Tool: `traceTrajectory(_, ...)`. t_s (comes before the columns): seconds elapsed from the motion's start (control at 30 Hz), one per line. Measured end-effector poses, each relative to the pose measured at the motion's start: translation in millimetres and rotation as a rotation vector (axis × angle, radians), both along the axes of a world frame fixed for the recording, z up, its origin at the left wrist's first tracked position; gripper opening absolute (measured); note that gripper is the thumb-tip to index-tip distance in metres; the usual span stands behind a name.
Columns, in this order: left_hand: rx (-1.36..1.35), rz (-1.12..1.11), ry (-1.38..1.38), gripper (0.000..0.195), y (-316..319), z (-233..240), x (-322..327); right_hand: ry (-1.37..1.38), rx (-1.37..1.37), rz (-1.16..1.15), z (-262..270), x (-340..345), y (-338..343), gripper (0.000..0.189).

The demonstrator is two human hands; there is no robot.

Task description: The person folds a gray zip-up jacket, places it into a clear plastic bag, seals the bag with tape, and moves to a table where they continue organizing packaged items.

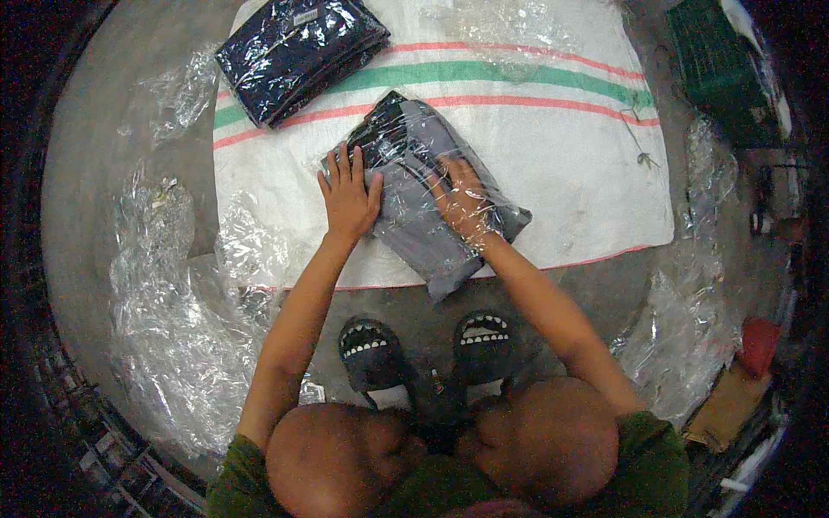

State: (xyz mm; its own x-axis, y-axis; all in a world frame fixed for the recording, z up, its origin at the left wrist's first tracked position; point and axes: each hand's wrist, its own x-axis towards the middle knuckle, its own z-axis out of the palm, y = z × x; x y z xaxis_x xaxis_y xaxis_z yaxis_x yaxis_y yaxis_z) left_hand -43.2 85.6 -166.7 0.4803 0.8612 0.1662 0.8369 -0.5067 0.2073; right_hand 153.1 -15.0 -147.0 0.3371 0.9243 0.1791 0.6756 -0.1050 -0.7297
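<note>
A folded grey and black garment [414,213] lies at a slant on the white woven sack sheet [583,175], with clear plastic film over much of it. Flat on its left side rests my left hand [350,197], fingers spread. My right hand [465,202] presses on the right part of the garment, fingers slightly apart; shiny film appears to cover that hand and its wrist. A grey end of the garment hangs past the sheet's near edge. Farther off to the left, a dark navy folded item in a clear plastic bag [301,58] bears a barcode label.
Crumpled clear plastic [181,324] is heaped on the concrete floor to the left, with more plastic [680,337] on the right. A green plastic crate [719,71] stands at the far right. My black slippers [375,362] are just before the sheet. Cardboard [728,405] lies at lower right.
</note>
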Motion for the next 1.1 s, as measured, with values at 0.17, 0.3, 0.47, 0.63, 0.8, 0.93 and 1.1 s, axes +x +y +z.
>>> traceTrajectory(0.17,-0.097,0.034,-0.068,0.065,4.1,0.4,-6.7,-0.287,-0.05,0.455,-8.4,-17.3,-16.3,0.035)
traceTrajectory(0.3,-0.053,-0.04,-0.098,0.065,11.3,20.8,17.7,-0.308,0.011,0.474,-5.5,-29.6,-25.7,0.055)
traceTrajectory(0.47,-0.027,-0.244,-0.066,0.062,19.4,27.0,63.2,-0.603,-0.281,0.44,22.8,-15.6,-35.2,0.064)
traceTrajectory(0.63,-0.035,-0.207,-0.036,0.063,19.7,7.7,75.3,-0.366,-0.406,0.008,-20.2,45.3,-43.9,0.066)
traceTrajectory(0.8,-0.034,-0.245,0.024,0.066,42.5,9.2,90.3,-0.405,-0.347,0.025,-14.8,44.8,-30.8,0.07)
traceTrajectory(0.93,-0.174,-0.537,0.05,0.066,118.5,20.2,124.6,-0.282,-0.317,0.22,-14.5,47.6,-23.5,0.067)
traceTrajectory(1.1,-0.477,-0.621,0.068,0.058,139.1,3.3,142.2,-0.363,-0.27,0.145,-23.9,40.9,-11.4,0.065)
